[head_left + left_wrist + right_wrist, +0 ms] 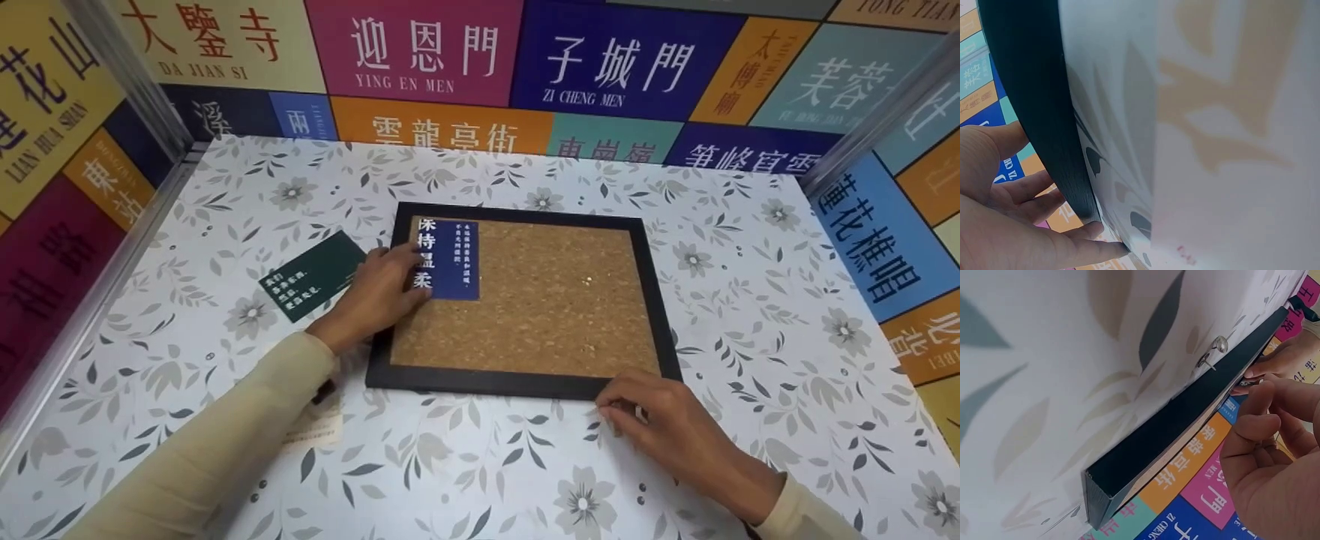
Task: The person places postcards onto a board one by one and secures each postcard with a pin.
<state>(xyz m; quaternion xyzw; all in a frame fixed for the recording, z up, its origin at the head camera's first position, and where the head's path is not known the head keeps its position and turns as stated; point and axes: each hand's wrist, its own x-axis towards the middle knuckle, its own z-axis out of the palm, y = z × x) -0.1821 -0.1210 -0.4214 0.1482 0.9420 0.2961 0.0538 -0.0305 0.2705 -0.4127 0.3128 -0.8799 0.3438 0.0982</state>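
A black-framed corkboard (517,300) lies on the patterned table. A blue card with white characters (457,259) sits on the cork's upper left. My left hand (382,289) reaches over the frame's left side, its fingertips resting on the card's left part and covering some characters. Beyond the frame's near right corner, my right hand (660,420) has curled fingers, with thumb and forefinger together. In the right wrist view, a tiny shiny thumbtack (1248,382) shows at those fingertips, partly hidden. Silver thumbtacks (1219,343) lie on the table beside the frame.
A dark green card with white writing (311,274) lies left of the board, partly behind my left hand. A beige printed card (319,429) shows under my left forearm. Panels with large coloured lettering (420,52) stand behind the table and along both sides.
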